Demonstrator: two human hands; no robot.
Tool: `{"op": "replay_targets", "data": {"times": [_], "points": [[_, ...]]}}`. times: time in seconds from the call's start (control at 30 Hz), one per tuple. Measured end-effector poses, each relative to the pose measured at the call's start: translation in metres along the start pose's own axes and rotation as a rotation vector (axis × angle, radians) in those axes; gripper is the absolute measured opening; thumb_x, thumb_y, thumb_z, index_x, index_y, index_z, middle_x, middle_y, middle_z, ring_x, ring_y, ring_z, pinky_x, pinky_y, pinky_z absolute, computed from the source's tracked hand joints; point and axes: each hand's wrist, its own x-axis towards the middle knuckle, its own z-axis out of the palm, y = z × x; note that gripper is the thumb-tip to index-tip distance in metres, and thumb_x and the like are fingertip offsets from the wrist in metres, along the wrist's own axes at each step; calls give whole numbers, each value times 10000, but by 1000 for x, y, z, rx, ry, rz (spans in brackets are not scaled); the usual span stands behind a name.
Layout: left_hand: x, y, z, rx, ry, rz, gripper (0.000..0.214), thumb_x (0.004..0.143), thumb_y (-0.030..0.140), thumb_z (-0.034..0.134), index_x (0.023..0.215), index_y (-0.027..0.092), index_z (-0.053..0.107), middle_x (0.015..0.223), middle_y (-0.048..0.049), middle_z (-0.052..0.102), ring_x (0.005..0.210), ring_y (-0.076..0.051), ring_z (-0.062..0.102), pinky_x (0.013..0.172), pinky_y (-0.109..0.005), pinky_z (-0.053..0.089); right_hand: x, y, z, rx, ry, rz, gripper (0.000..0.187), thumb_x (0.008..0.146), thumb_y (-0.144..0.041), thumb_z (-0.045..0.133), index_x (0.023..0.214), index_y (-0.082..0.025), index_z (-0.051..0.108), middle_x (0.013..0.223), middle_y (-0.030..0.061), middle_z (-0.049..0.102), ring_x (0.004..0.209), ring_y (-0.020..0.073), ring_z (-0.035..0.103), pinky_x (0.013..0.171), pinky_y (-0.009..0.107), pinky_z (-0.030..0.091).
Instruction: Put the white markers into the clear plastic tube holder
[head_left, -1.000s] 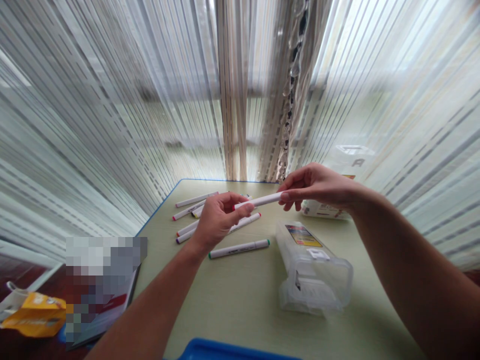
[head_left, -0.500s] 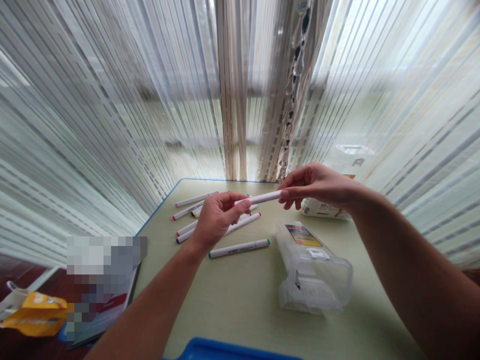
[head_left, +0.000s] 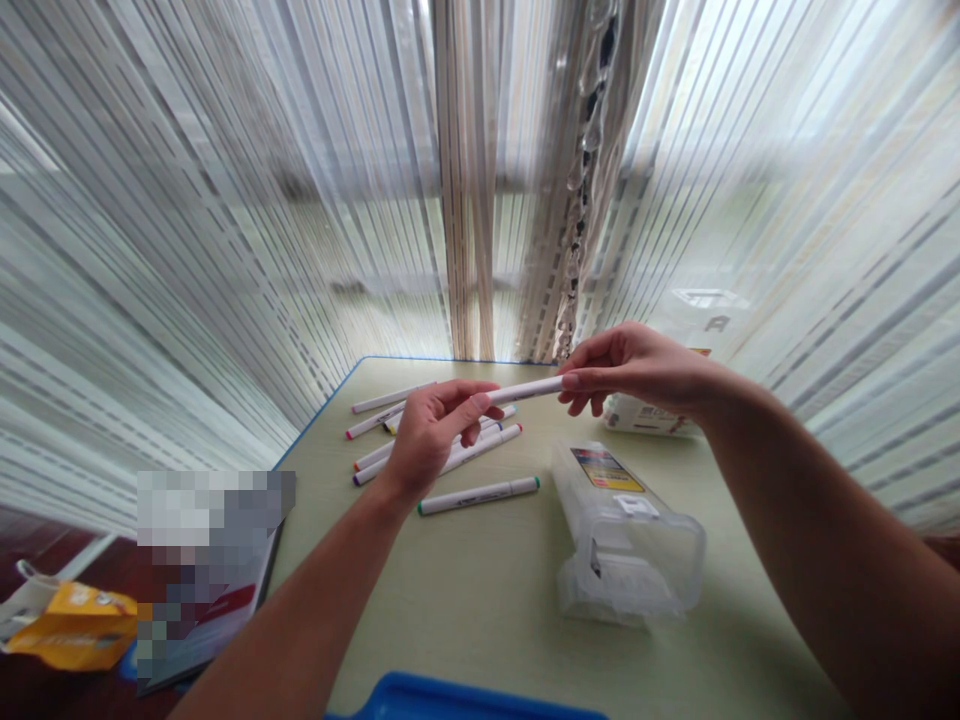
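Note:
Both my hands hold one white marker (head_left: pixel 525 390) in the air above a pale green table (head_left: pixel 487 590). My left hand (head_left: pixel 431 432) pinches its left end between thumb and fingers. My right hand (head_left: pixel 637 372) pinches its right end. Below them several white markers with coloured caps (head_left: pixel 442 450) lie loose on the table, one with green caps (head_left: pixel 478 495) nearest me. A clear plastic marker case (head_left: pixel 626 535) lies on its side under my right forearm.
Striped sheer curtains (head_left: pixel 225 250) close off the back and sides. A white packet (head_left: pixel 645 415) lies behind my right hand. A blue tray edge (head_left: pixel 457 700) shows at the bottom. A booklet (head_left: pixel 210 610) and a yellow box (head_left: pixel 71 630) lie at the left, off the table.
Both hands have lifted the marker slightly and my left fingers have shifted along its end. The markers and case on the table have not moved.

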Motion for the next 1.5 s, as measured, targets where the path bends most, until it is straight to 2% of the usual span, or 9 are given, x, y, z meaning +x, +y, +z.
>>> {"op": "replay_targets", "data": {"times": [0.9,1.5], "points": [[1,-3,-3,-51,-13,-22,287,812,311,702,1010,109,748,788,-111,752,496,-81,486,488,-230,363,1,0,0,45,26,24,309,749,-433,792,864,-150,745,753,69,763,667,162,724,554,231,565],[0,-1,-1,-29,9,-10,282,831,308,689,1002,92,745,767,-111,752,482,-68,482,466,-209,353,0,2,0,0,22,-28,276,732,-395,807,900,-180,768,752,43,759,667,148,705,595,242,550]]}}
